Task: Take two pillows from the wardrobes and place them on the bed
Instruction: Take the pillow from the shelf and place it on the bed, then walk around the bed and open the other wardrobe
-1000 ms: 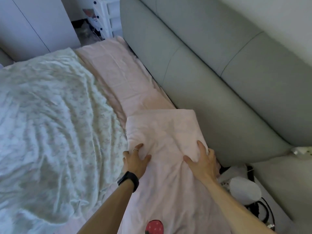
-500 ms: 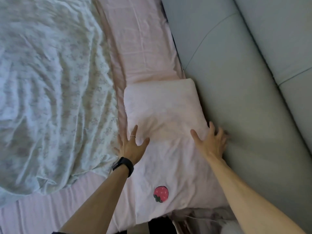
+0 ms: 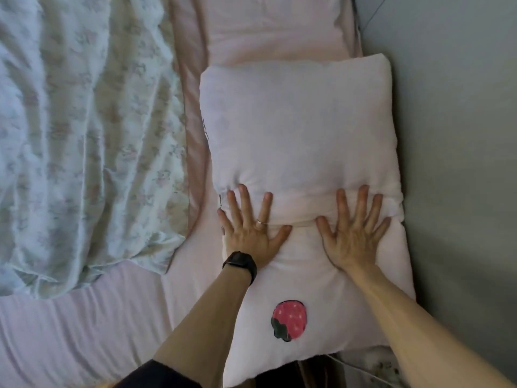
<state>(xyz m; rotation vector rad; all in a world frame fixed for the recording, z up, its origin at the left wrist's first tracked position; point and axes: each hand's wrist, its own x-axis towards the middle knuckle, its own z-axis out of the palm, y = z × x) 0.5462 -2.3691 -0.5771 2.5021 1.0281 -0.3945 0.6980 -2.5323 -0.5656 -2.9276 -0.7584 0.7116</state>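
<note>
a pale pink pillow [image 3: 302, 141] lies flat on the bed [image 3: 84, 331], along its right edge, with its right side touching the grey padded headboard [image 3: 458, 163]. both hands press down on the pillow's middle, palms flat and fingers spread wide, gripping nothing. the left hand [image 3: 249, 231] sits on the pillow's left part, near its left edge, with a thin ring [image 3: 262, 222] on one finger and a black watch [image 3: 241, 264] on the wrist. the right hand [image 3: 354, 233] sits on the right part, its outer fingers near the pillow's right edge. the fabric is creased into a shallow fold running across between the two hands, just under the fingers. on the near part of the pillow, between the two forearms, is a red strawberry patch [image 3: 289, 320] with a dark leaf end. a second pink pillow [image 3: 274, 23] lies farther away along the same edge, its near edge touching or slightly tucked under the far edge of the first; its far part is cut off by the frame. to the left, a crumpled white floral quilt [image 3: 84, 130] covers the far left of the bed, with the pink sheet [image 3: 179, 270] showing in a strip between quilt and pillows. a dark sleeve [image 3: 156, 376] shows at the near edge on the left arm.
</note>
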